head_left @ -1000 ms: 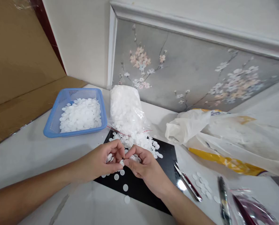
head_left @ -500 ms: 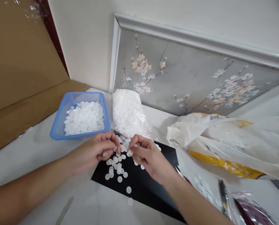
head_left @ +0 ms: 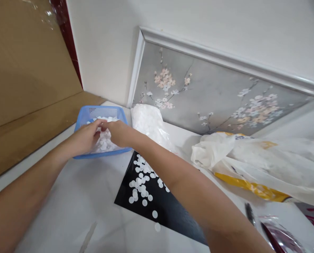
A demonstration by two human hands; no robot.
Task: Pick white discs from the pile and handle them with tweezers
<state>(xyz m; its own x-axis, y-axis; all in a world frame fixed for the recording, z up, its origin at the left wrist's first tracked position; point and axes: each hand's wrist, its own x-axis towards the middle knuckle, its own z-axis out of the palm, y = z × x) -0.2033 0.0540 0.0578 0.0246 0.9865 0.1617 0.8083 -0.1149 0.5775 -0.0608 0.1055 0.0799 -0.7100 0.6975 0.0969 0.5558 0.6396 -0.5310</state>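
Observation:
Over the blue plastic basket [head_left: 108, 153], my left hand [head_left: 86, 139] and my right hand [head_left: 117, 133] meet with their fingertips close together. Both hands have curled, pinching fingers; whatever they may hold is hidden or too small to make out. Beneath them lies a heap of small white discs [head_left: 104, 142] in the basket. More white discs [head_left: 142, 182] are scattered on a black sheet [head_left: 172, 214], partly covered by my right forearm. Behind that arm a clear bag full of white discs [head_left: 147, 121] stands beside the basket.
A large white and yellow plastic bag [head_left: 254, 168] lies on the right. Near the bottom right are a black pen-like object [head_left: 250, 213] and a clear packet [head_left: 283, 235]. Cardboard [head_left: 30, 70] stands on the left, and a framed flower picture [head_left: 212, 95] is behind.
Both hands have moved from above the black sheet leftward and away from me to the blue basket. My right forearm now crosses over the sheet. The view has shifted slightly.

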